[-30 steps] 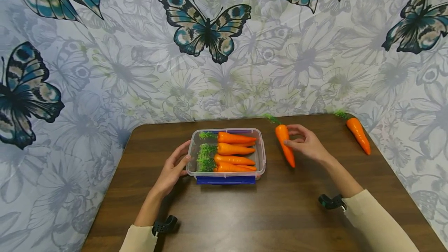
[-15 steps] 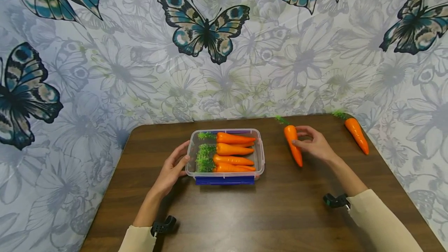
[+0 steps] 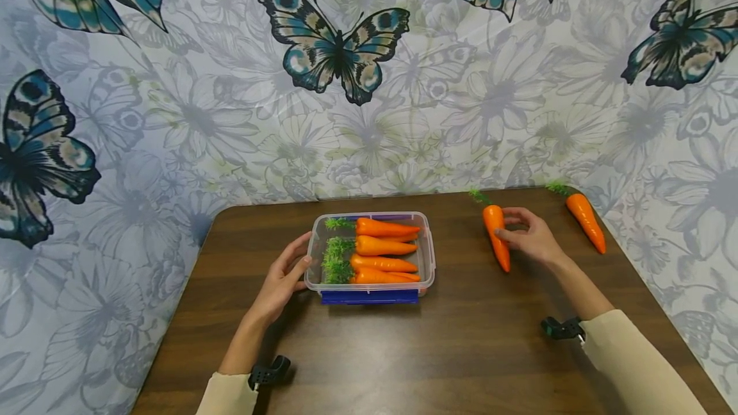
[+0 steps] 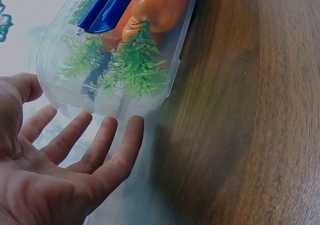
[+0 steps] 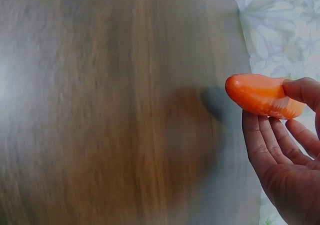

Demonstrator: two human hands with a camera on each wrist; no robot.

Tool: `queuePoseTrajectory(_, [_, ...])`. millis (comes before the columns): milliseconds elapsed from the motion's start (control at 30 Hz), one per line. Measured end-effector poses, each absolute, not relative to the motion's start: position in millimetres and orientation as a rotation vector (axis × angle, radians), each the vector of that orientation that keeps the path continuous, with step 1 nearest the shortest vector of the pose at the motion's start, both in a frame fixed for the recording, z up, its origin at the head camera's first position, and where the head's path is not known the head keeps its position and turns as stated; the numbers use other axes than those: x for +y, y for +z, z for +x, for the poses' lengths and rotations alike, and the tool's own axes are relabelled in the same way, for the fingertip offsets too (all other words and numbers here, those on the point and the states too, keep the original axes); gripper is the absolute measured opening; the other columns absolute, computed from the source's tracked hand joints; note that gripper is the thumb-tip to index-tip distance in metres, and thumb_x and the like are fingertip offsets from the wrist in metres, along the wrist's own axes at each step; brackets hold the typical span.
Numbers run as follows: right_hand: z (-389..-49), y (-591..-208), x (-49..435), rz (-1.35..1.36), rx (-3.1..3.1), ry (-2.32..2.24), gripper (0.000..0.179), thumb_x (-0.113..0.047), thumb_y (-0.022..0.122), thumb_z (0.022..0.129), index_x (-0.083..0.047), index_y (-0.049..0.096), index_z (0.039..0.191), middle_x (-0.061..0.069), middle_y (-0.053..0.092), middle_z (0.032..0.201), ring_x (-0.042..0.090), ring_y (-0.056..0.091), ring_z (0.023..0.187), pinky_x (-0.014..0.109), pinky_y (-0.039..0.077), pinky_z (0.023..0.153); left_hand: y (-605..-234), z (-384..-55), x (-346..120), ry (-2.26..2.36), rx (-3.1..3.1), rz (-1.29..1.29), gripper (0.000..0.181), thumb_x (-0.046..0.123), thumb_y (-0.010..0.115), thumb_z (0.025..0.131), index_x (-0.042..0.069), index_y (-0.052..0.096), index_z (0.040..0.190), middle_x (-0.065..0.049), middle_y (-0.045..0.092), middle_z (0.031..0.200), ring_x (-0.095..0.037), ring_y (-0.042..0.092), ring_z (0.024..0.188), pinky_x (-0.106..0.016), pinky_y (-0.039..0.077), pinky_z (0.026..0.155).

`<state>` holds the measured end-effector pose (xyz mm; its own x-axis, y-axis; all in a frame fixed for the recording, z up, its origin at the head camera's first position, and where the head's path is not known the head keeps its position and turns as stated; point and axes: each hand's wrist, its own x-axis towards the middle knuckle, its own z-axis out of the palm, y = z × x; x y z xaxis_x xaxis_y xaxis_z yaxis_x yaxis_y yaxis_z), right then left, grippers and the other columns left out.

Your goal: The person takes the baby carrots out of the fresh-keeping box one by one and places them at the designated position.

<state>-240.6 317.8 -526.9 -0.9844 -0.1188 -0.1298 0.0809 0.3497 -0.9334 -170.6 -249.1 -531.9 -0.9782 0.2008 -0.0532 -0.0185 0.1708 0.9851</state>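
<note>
My right hand pinches a toy carrot with green leaves between thumb and fingers. In the right wrist view that carrot shows tip first, held off the wooden table. A clear plastic box with blue clips holds several carrots, their leaves toward its left end. Against that left end rests my left hand. The left wrist view has its fingers spread and fairly straight, fingertips at the wall of the box.
Another carrot lies near the right edge of the brown table, beyond my right hand. Behind the table's back edge stands a wall covering with butterflies and pale flowers.
My right hand has carried its carrot to the right, away from the box and closer to the lone carrot. My left hand and the box have stayed in place.
</note>
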Motion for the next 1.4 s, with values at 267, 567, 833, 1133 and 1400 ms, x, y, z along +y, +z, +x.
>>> queuePoseTrajectory(267, [-239.8, -525.6, 331.6, -0.011, 2.481, -1.639, 0.072, -0.021, 0.072, 0.105, -0.001, 0.037, 0.164, 0.034, 0.047, 0.154, -0.003, 0.070, 0.092, 0.024, 0.064, 0.082, -530.7, -169.8, -248.4, 1.903, 2.272, 0.172, 0.058, 0.034, 0.051, 0.116, 0.031, 0.032, 0.170, -0.018, 0.042, 0.167, -0.047, 0.046, 0.150, -0.033, 0.062, 0.089])
queuePoseTrajectory(567, [-244.2, -530.3, 347.0, 0.039, 2.523, -1.612, 0.073, -0.021, 0.072, 0.105, 0.004, 0.035, 0.163, 0.037, 0.046, 0.154, -0.005, 0.068, 0.090, 0.025, 0.064, 0.080, -533.0, -170.7, -250.4, 1.892, 2.286, 0.199, 0.058, 0.034, 0.050, 0.116, 0.031, 0.032, 0.171, -0.019, 0.042, 0.168, -0.049, 0.046, 0.152, -0.038, 0.063, 0.092])
queuePoseTrajectory(833, [-244.8, -528.3, 357.5, 0.100, 2.559, -1.572, 0.074, -0.026, 0.072, 0.105, 0.004, 0.036, 0.163, 0.035, 0.047, 0.153, -0.006, 0.068, 0.089, 0.024, 0.064, 0.080, -532.2, -172.1, -251.7, 1.895, 2.272, 0.217, 0.057, 0.033, 0.049, 0.117, 0.032, 0.031, 0.171, -0.019, 0.041, 0.169, -0.049, 0.046, 0.152, -0.037, 0.063, 0.092])
queuePoseTrajectory(1133, [-247.3, -531.8, 368.9, 0.143, 2.583, -1.536, 0.076, -0.031, 0.071, 0.106, 0.005, 0.036, 0.163, 0.036, 0.045, 0.156, -0.008, 0.068, 0.086, 0.021, 0.063, 0.079, -533.8, -178.5, -254.7, 1.896, 2.262, 0.227, 0.058, 0.033, 0.050, 0.116, 0.031, 0.031, 0.171, -0.019, 0.041, 0.169, -0.050, 0.047, 0.151, -0.039, 0.063, 0.092])
queuePoseTrajectory(1400, [-247.6, -529.7, 378.1, 0.183, 2.623, -1.518, 0.077, -0.031, 0.071, 0.105, 0.008, 0.036, 0.162, 0.038, 0.046, 0.154, -0.009, 0.067, 0.083, 0.021, 0.063, 0.076, -533.4, -180.9, -256.0, 1.905, 2.246, 0.238, 0.058, 0.033, 0.050, 0.116, 0.030, 0.030, 0.171, -0.020, 0.042, 0.168, -0.050, 0.047, 0.151, -0.037, 0.063, 0.091])
